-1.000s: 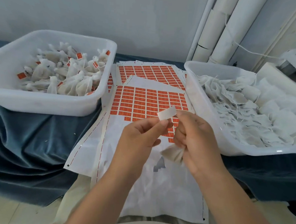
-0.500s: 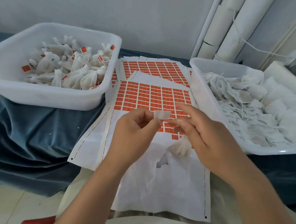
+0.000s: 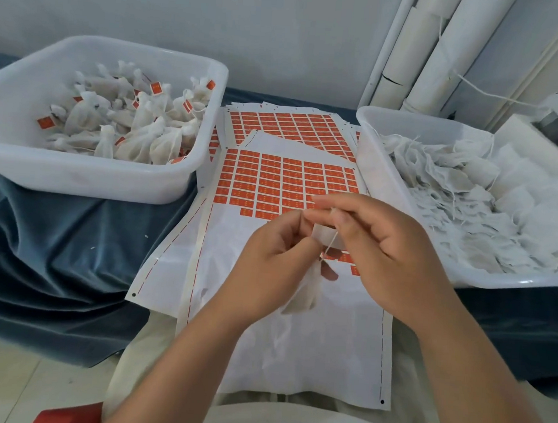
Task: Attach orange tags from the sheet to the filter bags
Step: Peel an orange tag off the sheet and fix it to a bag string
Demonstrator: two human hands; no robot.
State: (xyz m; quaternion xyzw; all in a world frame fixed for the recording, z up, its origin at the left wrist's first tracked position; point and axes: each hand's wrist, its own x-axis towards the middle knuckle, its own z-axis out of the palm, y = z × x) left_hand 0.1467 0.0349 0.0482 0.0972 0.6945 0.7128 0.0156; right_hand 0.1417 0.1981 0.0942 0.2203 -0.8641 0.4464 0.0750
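Hazard: left hand (image 3: 274, 260), grip pinched on tag (image 3: 322, 235); right hand (image 3: 386, 250), grip pinched on string (image 3: 332, 240) of filter bag (image 3: 305, 298); misaligned fold could seal tag off the string.

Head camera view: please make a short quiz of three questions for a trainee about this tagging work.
1. True or false: the filter bags in the left tub already carry orange tags.
2. Where is the hanging filter bag? A) inside a tub B) under the left hand and right hand, over the tag sheet C) on the blue cloth
3. Fill in: the flat bags in the right tub have no ___ yet.
Key: 1 true; 2 B; 3 tags.
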